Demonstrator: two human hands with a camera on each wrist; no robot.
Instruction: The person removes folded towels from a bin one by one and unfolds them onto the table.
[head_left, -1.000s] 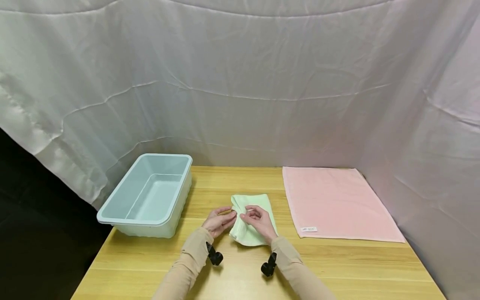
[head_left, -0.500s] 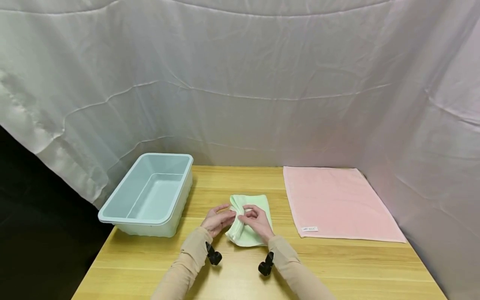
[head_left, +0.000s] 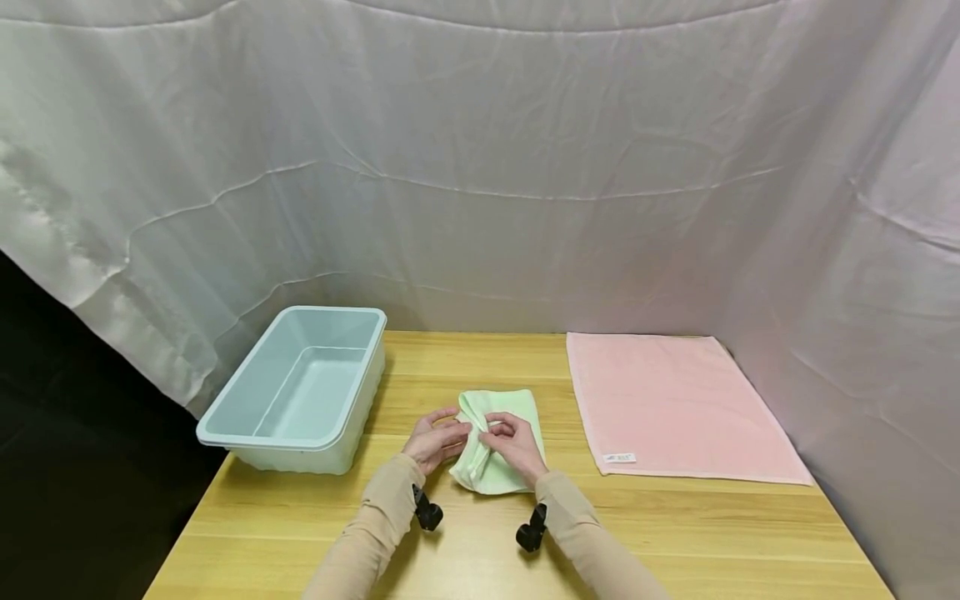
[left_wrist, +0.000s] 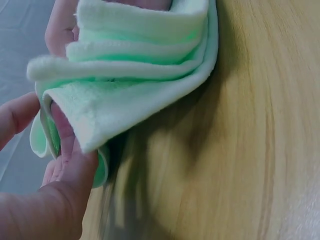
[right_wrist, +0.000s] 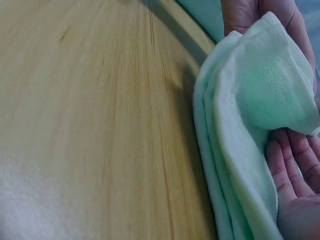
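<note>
A light green towel (head_left: 513,417), folded into layers, lies at the middle of the table between my hands. My left hand (head_left: 433,442) pinches its left edge; in the left wrist view fingers of this hand (left_wrist: 65,185) reach inside a fold, with layers stacked beyond them. From the right, my right hand (head_left: 516,446) pinches the raised fold along the top of the towel. The right wrist view has a turned-up flap of the towel (right_wrist: 275,80) with the right hand's fingers (right_wrist: 285,165) tucked beneath it. The flap hides some fingertips.
A light blue plastic tub (head_left: 318,387) stands at the table's left. Flat on the right side lies a pink towel (head_left: 675,408) with a white label (head_left: 619,458). Grey curtains (head_left: 510,167) hang behind the wooden table (head_left: 465,567).
Both hands and the green towel have shifted slightly left. Its left fold has been drawn up and gathered more between the hands, mostly in the first half second.
</note>
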